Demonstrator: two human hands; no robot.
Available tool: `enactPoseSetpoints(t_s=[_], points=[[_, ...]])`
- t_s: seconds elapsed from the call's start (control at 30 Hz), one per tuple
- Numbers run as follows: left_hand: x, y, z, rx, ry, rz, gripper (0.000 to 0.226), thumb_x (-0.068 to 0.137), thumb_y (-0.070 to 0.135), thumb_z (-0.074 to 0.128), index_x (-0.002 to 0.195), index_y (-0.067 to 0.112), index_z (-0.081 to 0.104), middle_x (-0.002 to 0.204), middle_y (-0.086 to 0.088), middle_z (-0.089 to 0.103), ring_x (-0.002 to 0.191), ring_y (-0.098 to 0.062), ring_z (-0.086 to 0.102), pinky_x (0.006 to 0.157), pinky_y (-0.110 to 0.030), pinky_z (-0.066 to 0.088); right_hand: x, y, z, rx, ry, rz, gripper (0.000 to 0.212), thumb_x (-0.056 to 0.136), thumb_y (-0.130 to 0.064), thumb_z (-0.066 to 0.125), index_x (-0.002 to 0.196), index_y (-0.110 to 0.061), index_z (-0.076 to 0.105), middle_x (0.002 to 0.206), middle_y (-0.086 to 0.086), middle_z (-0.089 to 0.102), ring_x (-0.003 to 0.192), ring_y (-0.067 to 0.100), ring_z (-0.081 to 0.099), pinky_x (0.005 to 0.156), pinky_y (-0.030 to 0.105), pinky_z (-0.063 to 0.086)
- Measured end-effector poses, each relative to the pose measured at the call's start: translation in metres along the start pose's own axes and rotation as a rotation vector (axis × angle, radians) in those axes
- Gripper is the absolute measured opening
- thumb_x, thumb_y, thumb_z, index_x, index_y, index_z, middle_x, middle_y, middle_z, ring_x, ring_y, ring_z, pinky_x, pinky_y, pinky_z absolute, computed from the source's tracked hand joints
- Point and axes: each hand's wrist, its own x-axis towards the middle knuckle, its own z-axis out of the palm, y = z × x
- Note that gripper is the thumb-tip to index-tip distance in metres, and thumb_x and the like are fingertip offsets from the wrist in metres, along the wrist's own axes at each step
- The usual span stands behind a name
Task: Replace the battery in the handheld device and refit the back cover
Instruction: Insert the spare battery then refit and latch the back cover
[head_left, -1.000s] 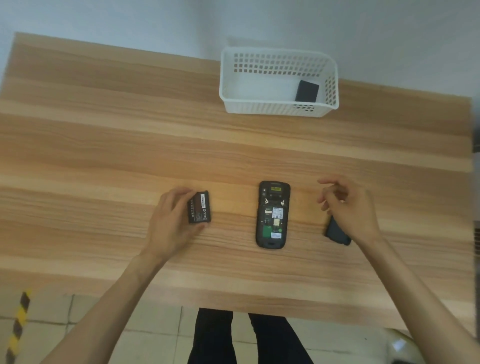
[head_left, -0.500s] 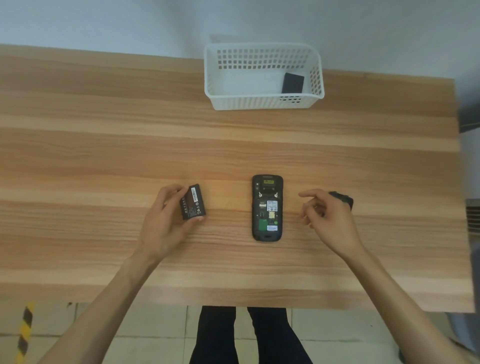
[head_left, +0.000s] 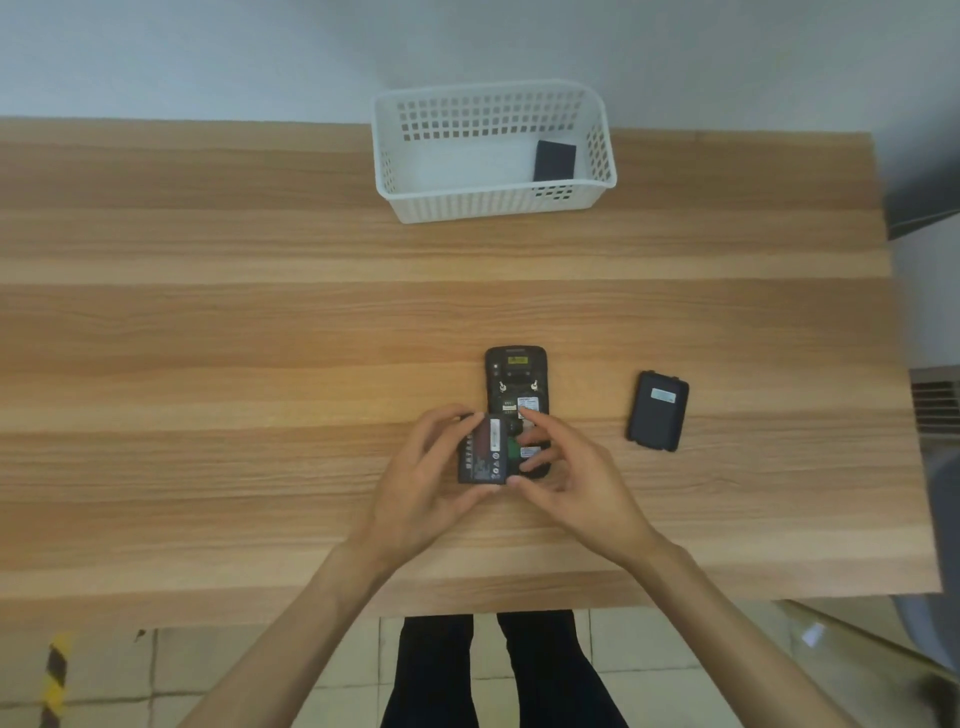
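Note:
The black handheld device (head_left: 515, 382) lies face down in the middle of the wooden table (head_left: 208, 338), its battery bay uncovered and labels showing. My left hand (head_left: 426, 478) grips a black battery (head_left: 484, 453) with a red label, held tilted at the device's lower left edge. My right hand (head_left: 566, 483) reaches over the lower half of the device, fingers spread, fingertips touching the battery's right side and the bay. The black back cover (head_left: 657, 410) lies flat on the table to the right of the device, apart from both hands.
A white perforated basket (head_left: 493, 200) stands at the table's far edge with another black battery (head_left: 555, 160) inside at its right end. The table's near edge runs just above my legs; tiled floor lies below.
My left hand carried the battery rightward from the table onto the device's lower left edge. My right hand moved left off the back cover to the device, leaving the cover lying uncovered.

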Motion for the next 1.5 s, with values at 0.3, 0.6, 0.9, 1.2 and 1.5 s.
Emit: enactPoseSetpoints(t_s=[0.3,0.6,0.9,1.2,1.5], points=[[0.010,0.015,0.018,-0.086,-0.004,0.037,0.078,0.080,0.034,0.084,0.145,0.006,0.052,0.148,-0.008,0.054,0.138,-0.008,0.047,0.117,-0.019,0.038,-0.002,0.012,-0.010,0.297,-0.008,0.104,0.089,0.068,-0.001,0.090,0.145,-0.022,0.052,0.118,0.001,0.067,0.093,0.017,0.074,0.078,0.029,0.062],[0.002,0.010,0.018,-0.141,-0.004,-0.038,0.078,0.080,0.039,0.078,0.145,0.005,0.053,0.151,-0.007,0.052,0.135,-0.006,0.052,0.112,-0.011,0.038,0.001,0.019,-0.009,0.234,0.014,0.082,0.075,0.071,0.000,0.088,0.135,-0.026,0.058,0.122,-0.007,0.068,0.091,-0.001,0.068,0.078,0.017,0.058],[0.001,0.007,0.025,-0.229,0.058,-0.206,0.070,0.071,0.025,0.090,0.135,0.012,0.065,0.133,0.001,0.066,0.118,0.000,0.065,0.103,-0.016,0.051,0.001,0.023,-0.007,0.135,0.045,0.045,0.074,0.073,-0.007,0.088,0.137,-0.024,0.055,0.114,-0.014,0.065,0.098,0.003,0.067,0.082,0.015,0.057],[0.009,0.007,0.026,-0.229,0.086,-0.275,0.059,0.074,0.026,0.090,0.129,0.022,0.070,0.102,0.006,0.078,0.085,0.012,0.071,0.078,-0.006,0.055,0.009,0.031,-0.008,-0.044,0.063,-0.032,0.064,0.080,-0.017,0.084,0.140,-0.017,0.059,0.109,-0.004,0.066,0.090,0.007,0.064,0.083,0.016,0.057],[0.022,0.000,0.032,-0.161,0.156,-0.194,0.055,0.073,0.020,0.091,0.125,0.022,0.072,0.109,0.005,0.077,0.086,-0.001,0.073,0.070,-0.017,0.061,0.024,0.031,-0.007,-0.442,0.196,-0.151,0.060,0.075,-0.033,0.086,0.131,-0.025,0.067,0.107,-0.008,0.057,0.099,0.010,0.055,0.077,0.028,0.053]])
